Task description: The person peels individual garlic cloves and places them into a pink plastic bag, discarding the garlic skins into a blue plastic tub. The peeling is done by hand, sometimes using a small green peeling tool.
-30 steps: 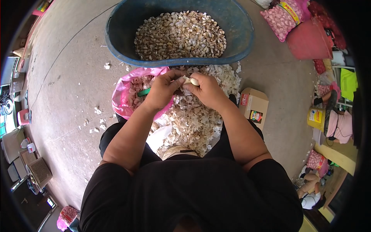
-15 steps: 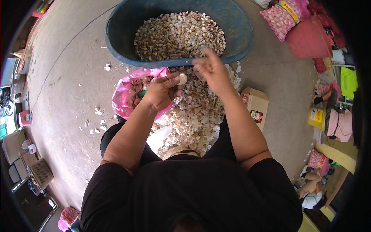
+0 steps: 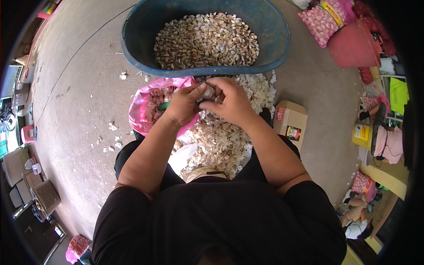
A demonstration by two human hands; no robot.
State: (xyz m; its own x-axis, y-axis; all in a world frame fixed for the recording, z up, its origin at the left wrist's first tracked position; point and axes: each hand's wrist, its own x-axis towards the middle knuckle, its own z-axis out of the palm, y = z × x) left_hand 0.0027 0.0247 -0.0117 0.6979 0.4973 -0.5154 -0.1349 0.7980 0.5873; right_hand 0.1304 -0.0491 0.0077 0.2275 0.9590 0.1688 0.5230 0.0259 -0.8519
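Note:
Between my hands is a pale garlic bulb point(image 3: 208, 92). My left hand point(image 3: 183, 104) grips it from the left, thumb on top. My right hand point(image 3: 229, 102) reaches round its right side, with curled fingers and the thumb below, partly hiding it. Just beyond my hands stands a big blue tub point(image 3: 132, 53) holding many garlic cloves point(image 3: 207, 39). Under my left hand, a pink bag point(image 3: 138, 106) holds reddish skins and a green object point(image 3: 163, 106). Papery garlic skins point(image 3: 221, 141) lie heaped below my hands, between my legs.
A cardboard box point(image 3: 295, 119) lies right of my right forearm. Farther right are a garlic sack point(image 3: 320, 24), a red tub point(image 3: 353, 44) and a yellow bucket point(image 3: 362, 134). Another person point(image 3: 357, 221) is at the lower right. Crates point(image 3: 45, 198) stand at the left.
My right hand has come down and left from near the tub's rim to the garlic at my left hand. My right leg has shifted outward. My left hand has barely moved.

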